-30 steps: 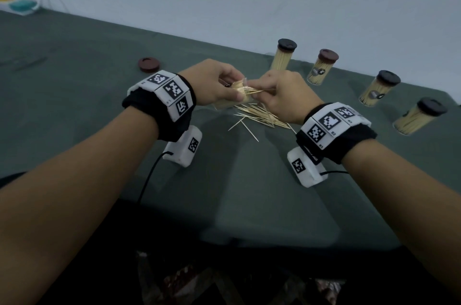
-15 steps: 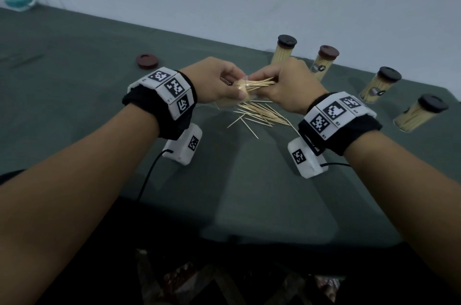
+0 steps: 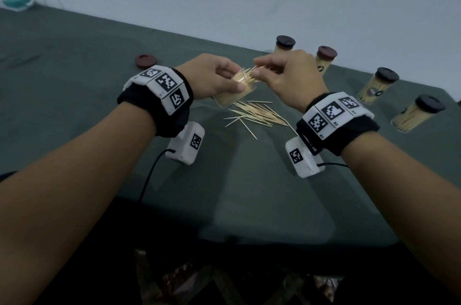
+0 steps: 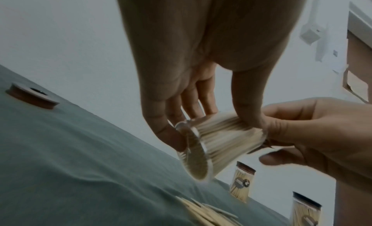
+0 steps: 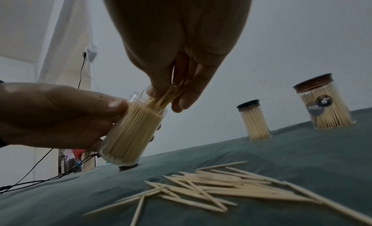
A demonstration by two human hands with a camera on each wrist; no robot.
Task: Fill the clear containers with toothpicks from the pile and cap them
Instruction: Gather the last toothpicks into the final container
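The fingers (image 5: pixel 182 92) of the right hand (image 3: pixel 290 75) are pinched round a small bundle of toothpicks (image 5: pixel 171 92), whose lower ends are set into the open mouth of a clear container (image 5: pixel 128 132). That container, packed nearly full and tilted, is gripped round its side by the left hand (image 3: pixel 212 77), fingers and thumb curled about it, and is held above the table (image 3: pixel 74 105). Just below the hands a loose pile of toothpicks (image 3: pixel 257 115) is spread on the green cloth. Farther off, a brown cap (image 3: pixel 145 61) lies alone to the left. Four filled and capped containers (image 3: pixel 374 86) are stood in a row along the far right edge, near the wall.
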